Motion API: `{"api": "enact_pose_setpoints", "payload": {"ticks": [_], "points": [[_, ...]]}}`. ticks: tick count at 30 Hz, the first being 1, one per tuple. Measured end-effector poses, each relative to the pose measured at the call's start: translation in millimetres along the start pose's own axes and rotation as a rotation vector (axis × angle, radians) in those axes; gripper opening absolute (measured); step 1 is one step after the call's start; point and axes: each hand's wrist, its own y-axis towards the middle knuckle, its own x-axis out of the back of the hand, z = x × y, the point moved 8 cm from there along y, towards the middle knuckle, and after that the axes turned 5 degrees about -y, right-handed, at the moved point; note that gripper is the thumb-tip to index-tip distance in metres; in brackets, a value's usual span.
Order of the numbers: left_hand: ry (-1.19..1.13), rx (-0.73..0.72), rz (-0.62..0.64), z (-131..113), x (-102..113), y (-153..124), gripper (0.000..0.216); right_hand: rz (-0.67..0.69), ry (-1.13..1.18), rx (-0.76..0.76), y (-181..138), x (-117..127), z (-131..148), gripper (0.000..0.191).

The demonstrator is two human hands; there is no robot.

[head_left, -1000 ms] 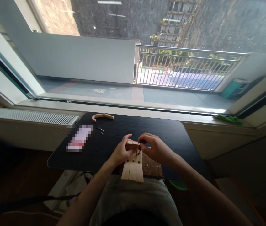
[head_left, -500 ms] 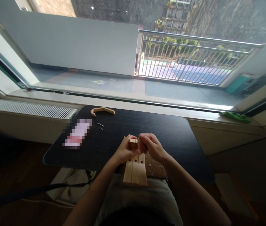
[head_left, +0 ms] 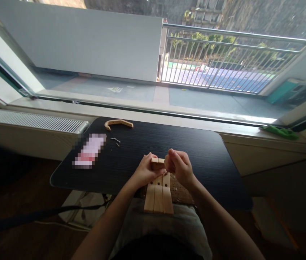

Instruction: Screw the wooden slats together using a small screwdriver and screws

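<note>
Bent wooden strips (head_left: pixel 158 198) lie side by side, with a row of dark holes across them and their far ends curving upward. My left hand (head_left: pixel 145 169) is wrapped around the left side of these strips near the raised ends (head_left: pixel 157 164). Close against the right of those ends, my right hand (head_left: pixel 180 167) is closed in a fist with the thumb on top. Whatever its fingers grip is hidden. Beneath the strips is a brown, speckled board (head_left: pixel 181 191) at the near table edge, above my lap.
On the black table (head_left: pixel 204 151), a single hook-shaped wooden strip (head_left: pixel 119 122) lies at the back left. Small metal pieces (head_left: pixel 115 140) and a blurred pink-and-white item (head_left: pixel 90 151) are nearby. A radiator (head_left: pixel 34 121) and windowsill border the table. A green cloth (head_left: pixel 279 132) lies on the sill.
My right hand has turned slightly and shifted a little to the right. The strips and my left hand appear slightly further right as the view tilts. Both hands stay closed.
</note>
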Motion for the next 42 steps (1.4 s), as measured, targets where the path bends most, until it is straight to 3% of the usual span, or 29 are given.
{"api": "enact_pose_setpoints", "payload": {"ticks": [4,14,24,31,38,42], "points": [[0.047,-0.015,-0.07,-7,5,-2,0.036,-0.095,0.04,0.041,-6,10,-1,0.057],[0.049,-0.001,-0.041,-11,6,-3,0.031,-0.232,0.058,0.054,-12,24,-2,0.056],[0.052,0.004,-0.042,-10,5,-3,0.028,-0.275,0.039,0.035,-3,25,-6,0.056],[0.011,0.036,-0.006,-14,4,-2,0.022,-0.061,-0.212,0.037,4,2,-2,0.053],[-0.02,0.039,-0.051,-8,5,0,0.022,0.23,-0.425,0.044,-8,-7,19,0.016],[-0.043,0.061,-0.054,-5,5,0,0.025,0.359,-0.568,0.038,-14,-15,34,0.01]]}}
